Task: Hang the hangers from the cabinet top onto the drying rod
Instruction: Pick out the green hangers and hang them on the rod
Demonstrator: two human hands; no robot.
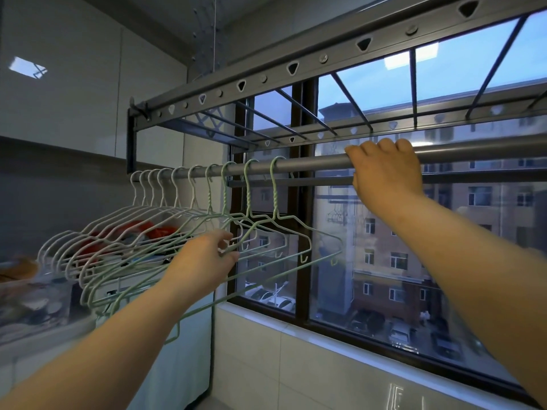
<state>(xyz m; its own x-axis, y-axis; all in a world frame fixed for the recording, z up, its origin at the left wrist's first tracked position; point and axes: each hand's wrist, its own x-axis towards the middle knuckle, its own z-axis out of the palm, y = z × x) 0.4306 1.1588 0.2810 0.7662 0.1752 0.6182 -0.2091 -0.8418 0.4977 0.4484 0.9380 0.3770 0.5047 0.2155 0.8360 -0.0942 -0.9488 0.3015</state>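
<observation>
Green and white hangers (207, 226) line the drying rod's (310, 164) left end; my left hand (207, 258) pinches one, my right hand (384, 170) grips the rod. Nearly finished, I judge.

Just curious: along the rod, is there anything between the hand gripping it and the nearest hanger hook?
No. In the head view, the drying rod runs bare between the right hand and the nearest green hanger; only window shows behind.

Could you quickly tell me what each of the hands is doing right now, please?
Left hand: closed on the green hangers hanging from the drying rod.
Right hand: closed over the drying rod.
</observation>
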